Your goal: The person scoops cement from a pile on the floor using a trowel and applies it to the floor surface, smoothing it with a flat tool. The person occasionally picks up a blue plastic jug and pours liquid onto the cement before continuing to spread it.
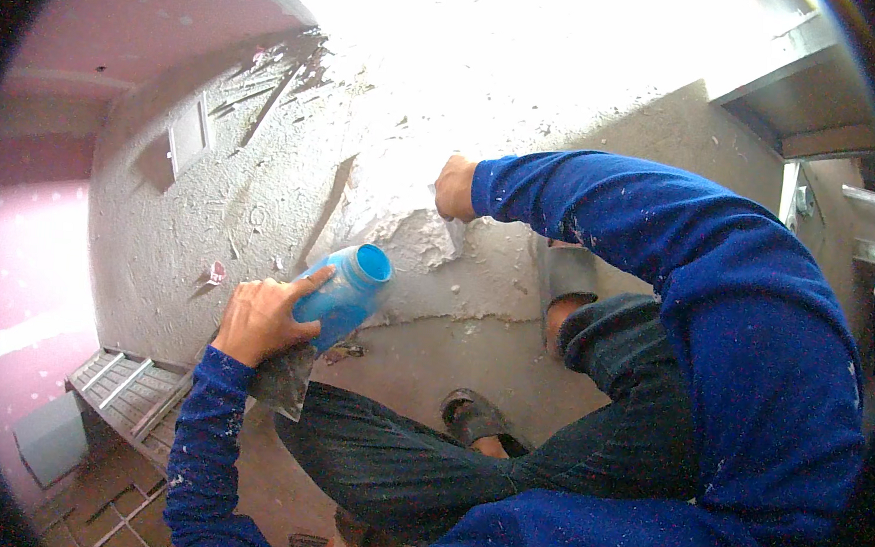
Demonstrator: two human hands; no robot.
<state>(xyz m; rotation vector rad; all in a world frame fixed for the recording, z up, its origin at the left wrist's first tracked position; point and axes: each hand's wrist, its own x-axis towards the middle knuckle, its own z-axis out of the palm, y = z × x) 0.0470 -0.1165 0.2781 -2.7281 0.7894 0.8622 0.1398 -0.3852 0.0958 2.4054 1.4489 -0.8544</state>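
Rough grey floor (392, 361), dusty and spattered, beside pinkish walls (28, 248) with pale patches; strong glare washes out the far side.

Item: one blue plastic container (341, 303), wide-mouthed, uncapped, tilted with its mouth up and to the right. It is in your left hand (270, 313), thumb along the upper side, the hand closed around its body; it is held in front of your left knee.

Item: one flat grey piece (284, 379), dusty, just below that same hand; whether you grip it too cannot be told.

Item: one heap of white powdery material (419, 240), lumpy, lying just beyond the container.

Item: your right hand (455, 187), at the heap's far right edge, fingers curled inward; glare hides whether they close on anything.

Nearby: your two grey shoes, the right (570, 272) near the heap, the left (479, 416) closer to you; your blue sleeves (755, 323), flecked white; your dark trousers (406, 462).

Further off, left: one red-and-white scrap (216, 273); one white rectangular frame (189, 138); several thin strips (270, 113); one ladder-like metal piece (139, 396); one grey panel (52, 440).
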